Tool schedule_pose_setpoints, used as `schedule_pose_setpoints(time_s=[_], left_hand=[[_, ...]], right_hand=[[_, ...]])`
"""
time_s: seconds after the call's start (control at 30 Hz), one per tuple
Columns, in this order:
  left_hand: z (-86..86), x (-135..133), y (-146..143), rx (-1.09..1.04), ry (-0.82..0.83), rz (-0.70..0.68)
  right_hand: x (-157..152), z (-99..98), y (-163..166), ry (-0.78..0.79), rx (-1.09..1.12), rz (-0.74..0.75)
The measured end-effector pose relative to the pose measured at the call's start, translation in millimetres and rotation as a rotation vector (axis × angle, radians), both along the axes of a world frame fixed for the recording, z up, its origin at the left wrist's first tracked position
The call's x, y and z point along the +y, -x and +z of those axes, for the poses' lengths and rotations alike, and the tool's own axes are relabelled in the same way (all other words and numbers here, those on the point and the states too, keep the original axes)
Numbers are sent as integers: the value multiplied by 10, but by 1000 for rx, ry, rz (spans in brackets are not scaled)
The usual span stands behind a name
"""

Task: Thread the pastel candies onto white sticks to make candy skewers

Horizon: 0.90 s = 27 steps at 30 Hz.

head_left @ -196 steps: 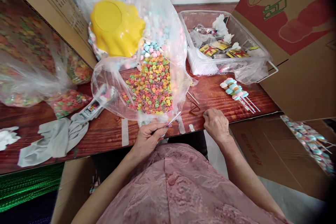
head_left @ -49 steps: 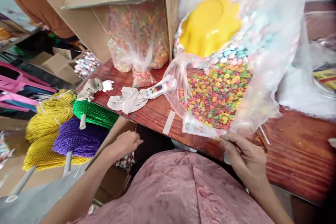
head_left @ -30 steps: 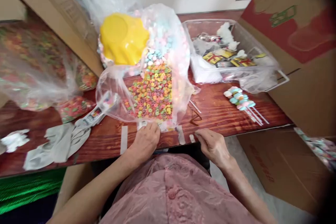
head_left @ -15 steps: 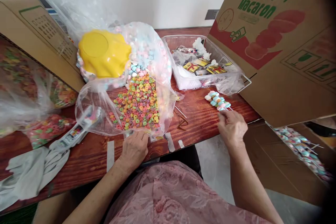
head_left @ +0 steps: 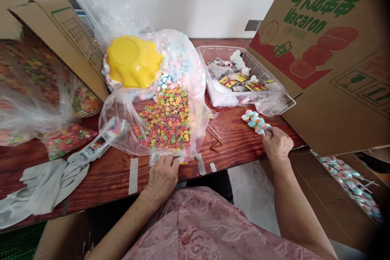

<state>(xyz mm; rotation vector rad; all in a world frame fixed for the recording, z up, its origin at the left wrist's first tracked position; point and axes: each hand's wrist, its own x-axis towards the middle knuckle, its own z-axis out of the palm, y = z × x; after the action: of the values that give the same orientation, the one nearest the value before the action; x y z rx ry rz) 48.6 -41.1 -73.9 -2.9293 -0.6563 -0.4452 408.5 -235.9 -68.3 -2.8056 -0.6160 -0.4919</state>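
My right hand (head_left: 278,142) is closed at the stick ends of a small bunch of candy skewers (head_left: 255,122), threaded with pink, blue, white and orange pieces. The skewers lie along the right part of the table. At the table's front edge my left hand (head_left: 163,174) has its fingers curled together, the tips hidden beside a clear plastic bag (head_left: 117,105). Ring-shaped candies (head_left: 166,124) in many colours spill in a heap from that bag, with pastel candies (head_left: 169,81) behind them. A yellow scalloped bowl (head_left: 134,61) sits upside down on the pastel ones.
A clear tray (head_left: 243,99) holds wrappers and white sticks. A loose stick (head_left: 214,131) and brown ties (head_left: 215,144) lie on the table (head_left: 106,180). Gloves (head_left: 55,187) lie left, near a carton (head_left: 70,36). A Macaron carton (head_left: 319,89) stands right, above a box of finished skewers (head_left: 350,183).
The whole view has shifted slightly, so things appear further right and lower. My right hand has moved a little towards the tray, staying at the skewers' sticks. My left hand stays at the table edge.
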Motion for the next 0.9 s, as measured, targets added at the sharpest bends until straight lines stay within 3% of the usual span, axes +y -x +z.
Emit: schedule_pose_setpoints(time_s=[0.17,0.27,0.37,0.5,0.7,0.8,0.9], left_hand=[[-17,121,5,-73,159,-23],[-60,198,24,-110,215,-36],[-62,223,50,-78,234,-78],[-1,182,99,12,275,-90],[42,131,141,-26,390,-68],[28,165,127,-96,460,-56],[-10,215,115,-226,559,-31]], right_hand=[[-216,480,100,41,-127,320],[-180,823,131,278,-190,521],[69,1025,154,531,-74,669],[481,1082,246,680,78,695],[714,1171,535,1048,-59,753],[684,1155,583,1085,-86,764],[567,1023,433,971,-109,798]])
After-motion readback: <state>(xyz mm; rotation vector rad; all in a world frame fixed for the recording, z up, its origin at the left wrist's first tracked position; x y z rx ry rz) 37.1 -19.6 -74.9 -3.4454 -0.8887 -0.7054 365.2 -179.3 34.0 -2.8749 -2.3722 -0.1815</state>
